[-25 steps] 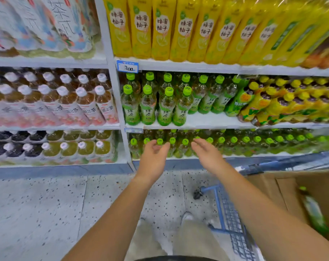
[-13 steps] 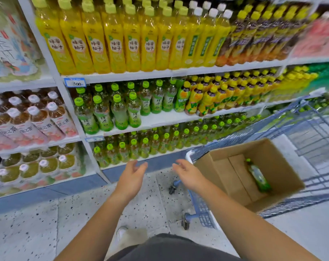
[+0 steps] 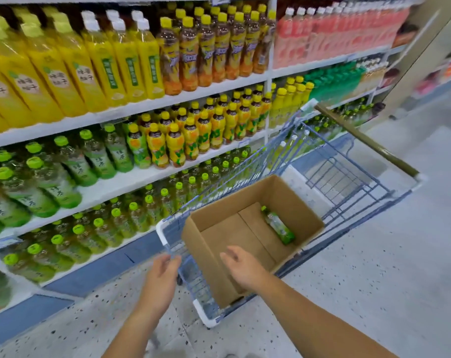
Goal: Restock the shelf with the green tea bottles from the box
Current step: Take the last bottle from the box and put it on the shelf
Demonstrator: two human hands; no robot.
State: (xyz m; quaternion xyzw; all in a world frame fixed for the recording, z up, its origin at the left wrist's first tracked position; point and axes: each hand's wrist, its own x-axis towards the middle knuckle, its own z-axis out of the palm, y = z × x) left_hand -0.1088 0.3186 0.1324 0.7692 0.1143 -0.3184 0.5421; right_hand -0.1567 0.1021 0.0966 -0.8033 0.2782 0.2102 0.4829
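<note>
One green tea bottle lies on its side at the far right of the open cardboard box, which sits in a blue wire cart. My right hand hovers over the box's near edge, fingers relaxed and holding nothing. My left hand is empty too, fingers loosely bent beside the cart's near corner. Green tea bottles with green caps stand in rows on the middle shelf at left, with free white shelf in front of them.
Yellow and brown drink bottles fill the shelf to the right of the green tea. Smaller green-capped bottles line the bottom shelf. Tall yellow bottles stand above. Speckled floor stretches right of the cart.
The view has swung right from the shelf toward the cart. Both empty hands came away from the bottom shelf, and the right one now hangs over the box.
</note>
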